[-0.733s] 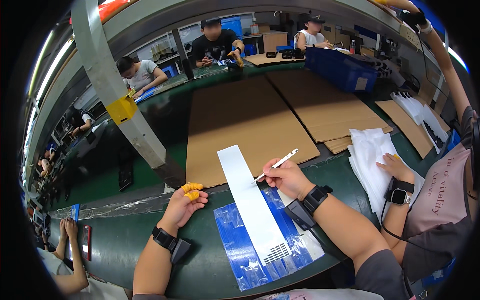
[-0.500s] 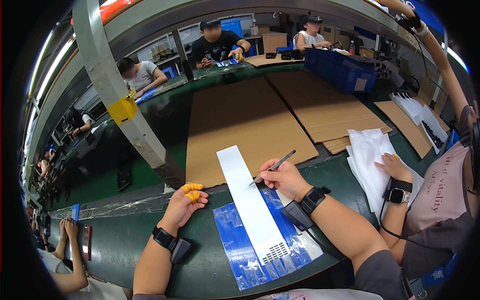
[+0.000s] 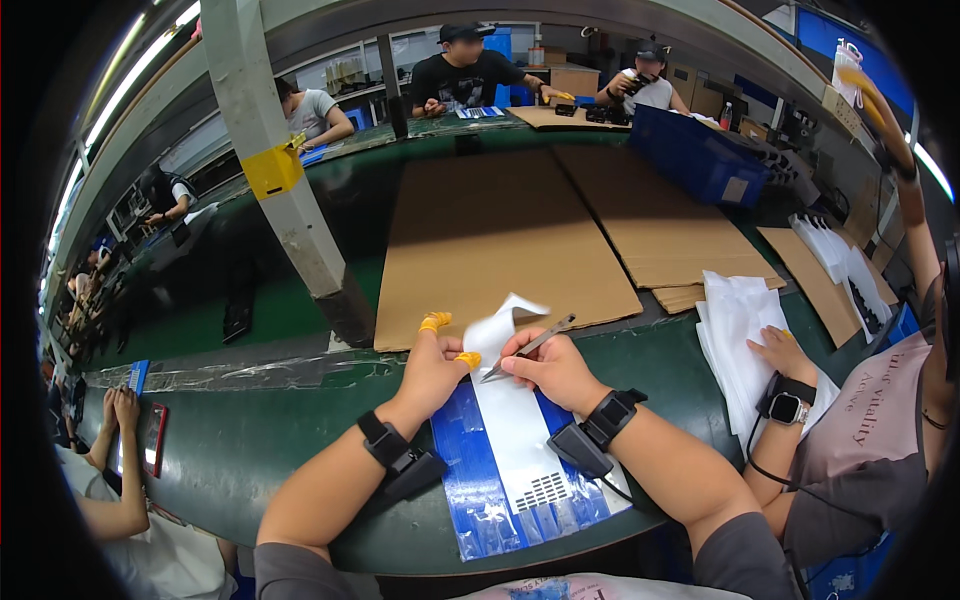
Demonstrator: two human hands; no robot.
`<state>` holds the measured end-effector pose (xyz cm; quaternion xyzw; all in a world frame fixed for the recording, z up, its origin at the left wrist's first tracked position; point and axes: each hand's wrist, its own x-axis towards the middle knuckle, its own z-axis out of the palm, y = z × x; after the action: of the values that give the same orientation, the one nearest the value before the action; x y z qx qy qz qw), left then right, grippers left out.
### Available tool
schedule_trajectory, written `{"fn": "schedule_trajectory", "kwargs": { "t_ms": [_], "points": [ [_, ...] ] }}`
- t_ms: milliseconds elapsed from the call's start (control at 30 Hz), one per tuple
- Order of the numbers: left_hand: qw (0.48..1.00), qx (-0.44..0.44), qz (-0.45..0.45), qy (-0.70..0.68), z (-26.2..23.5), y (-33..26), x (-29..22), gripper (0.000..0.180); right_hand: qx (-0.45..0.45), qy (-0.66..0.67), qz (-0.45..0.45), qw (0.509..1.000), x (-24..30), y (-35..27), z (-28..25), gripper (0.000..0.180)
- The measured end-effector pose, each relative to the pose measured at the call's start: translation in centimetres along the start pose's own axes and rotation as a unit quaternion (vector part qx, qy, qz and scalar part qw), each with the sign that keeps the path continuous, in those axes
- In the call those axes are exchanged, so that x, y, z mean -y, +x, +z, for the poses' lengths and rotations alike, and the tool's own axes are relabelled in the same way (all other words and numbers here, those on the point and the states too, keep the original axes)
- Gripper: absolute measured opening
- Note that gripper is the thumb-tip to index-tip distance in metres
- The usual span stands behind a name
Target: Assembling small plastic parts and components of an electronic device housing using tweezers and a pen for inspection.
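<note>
A long white paper strip (image 3: 508, 430) lies over a blue board (image 3: 465, 480) covered in clear tape. Small black rectangles (image 3: 540, 492) stand in rows at the strip's near end, while its far end curls up. With yellow covers on thumb and a finger, my left hand (image 3: 432, 370) pinches the strip's left edge near the curl. Slim grey metal tweezers (image 3: 530, 345) are gripped in my right hand (image 3: 552, 370); their tip points down at the strip, close to my left thumb. Whether anything sits in the tip is too small to tell.
Flat cardboard sheets (image 3: 500, 250) cover the bench beyond my hands. A metal post (image 3: 300, 220) rises at left. To the right, a co-worker's hand (image 3: 785, 355) rests on white sheets (image 3: 725, 320). A blue bin (image 3: 690, 160) stands farther back. More people sit across the bench.
My left hand has moved right and taken hold of the strip's edge. The strip's far end, flat before, now curls up. My right hand keeps the tweezers at the strip.
</note>
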<state>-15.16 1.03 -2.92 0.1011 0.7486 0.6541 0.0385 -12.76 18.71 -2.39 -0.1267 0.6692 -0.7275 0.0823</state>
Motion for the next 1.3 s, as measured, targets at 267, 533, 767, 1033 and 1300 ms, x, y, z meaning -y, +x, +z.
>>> {"fn": "schedule_trajectory", "kwargs": {
  "t_ms": [267, 533, 767, 1033, 1300],
  "points": [
    [0.999, 0.008, 0.051, -0.001, 0.9, -0.8, 0.4, 0.024, -0.005, -0.028, 0.001, 1.0, 0.0, -0.1, 0.0, 0.009],
    [0.998, -0.011, 0.03, 0.056, 0.7, -0.9, 1.0, 0.021, 0.009, -0.199, -0.095, 0.975, -0.2, -0.1, 0.9, 0.01],
    [0.999, -0.001, 0.025, -0.035, 0.9, -0.6, 0.9, 0.023, -0.02, -0.288, -0.162, 0.944, 0.2, -0.3, 1.6, 0.007],
    [0.994, -0.002, 0.067, -0.082, 1.0, -0.5, 2.6, 0.022, -0.014, -0.255, -0.136, 0.957, -1.1, -0.3, 1.4, 0.008],
    [0.996, 0.024, 0.069, -0.05, 0.5, -0.3, 3.4, 0.027, -0.015, -0.254, -0.18, 0.95, -1.7, 0.1, 1.5, 0.009]
  ]
}}
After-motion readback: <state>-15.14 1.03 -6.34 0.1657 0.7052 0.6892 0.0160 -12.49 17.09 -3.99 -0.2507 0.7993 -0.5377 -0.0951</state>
